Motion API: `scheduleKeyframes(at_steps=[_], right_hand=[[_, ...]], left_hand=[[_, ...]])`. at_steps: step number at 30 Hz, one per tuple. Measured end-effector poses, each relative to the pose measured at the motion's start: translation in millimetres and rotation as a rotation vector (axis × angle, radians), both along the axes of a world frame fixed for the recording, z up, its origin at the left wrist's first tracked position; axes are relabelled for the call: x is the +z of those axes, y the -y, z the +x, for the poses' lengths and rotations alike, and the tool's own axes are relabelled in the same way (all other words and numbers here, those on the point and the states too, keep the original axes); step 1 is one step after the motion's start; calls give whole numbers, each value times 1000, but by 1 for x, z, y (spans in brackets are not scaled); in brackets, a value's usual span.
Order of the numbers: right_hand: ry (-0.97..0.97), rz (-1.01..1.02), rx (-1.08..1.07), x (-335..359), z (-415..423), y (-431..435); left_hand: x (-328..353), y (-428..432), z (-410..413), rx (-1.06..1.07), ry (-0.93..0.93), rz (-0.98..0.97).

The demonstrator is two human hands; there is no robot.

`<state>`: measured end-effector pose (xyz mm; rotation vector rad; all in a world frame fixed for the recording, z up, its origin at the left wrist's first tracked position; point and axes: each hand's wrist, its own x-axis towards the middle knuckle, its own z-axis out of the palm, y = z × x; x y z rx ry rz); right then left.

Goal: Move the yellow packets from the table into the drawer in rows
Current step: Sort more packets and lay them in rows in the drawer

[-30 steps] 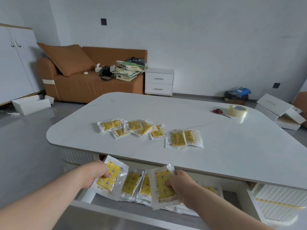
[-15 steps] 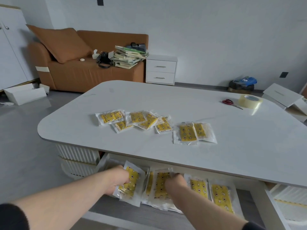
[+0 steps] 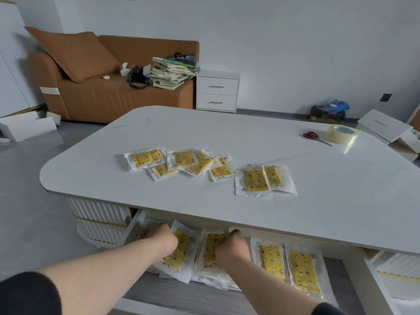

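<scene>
Yellow pkts [image 3: 271,260] in open drawer [image 3: 181,289], overlapping row.

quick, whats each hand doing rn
left hand: on the tilted packet, fingers hidden, cannot tell
right hand: on the middle packet, cannot tell

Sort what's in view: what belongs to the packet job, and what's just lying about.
Job: table packets, table, drawer, drawer packets, left hand, right hand.

Lying about: scissors, tape roll, book pile, sofa, nightstand.
</scene>
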<state>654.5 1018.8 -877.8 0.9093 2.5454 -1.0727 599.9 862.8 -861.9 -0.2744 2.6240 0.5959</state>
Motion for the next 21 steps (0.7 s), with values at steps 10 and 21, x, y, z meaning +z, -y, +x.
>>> scheduleKeyframes(at_steps=[10,21], right_hand=[[119,381,251,-5,-5,0],[-10,595,426,-1,11,-20]], left_hand=[[-9,-7,-8,-12,-31,-71],[-14,-1,-9,-182,-120,-157]])
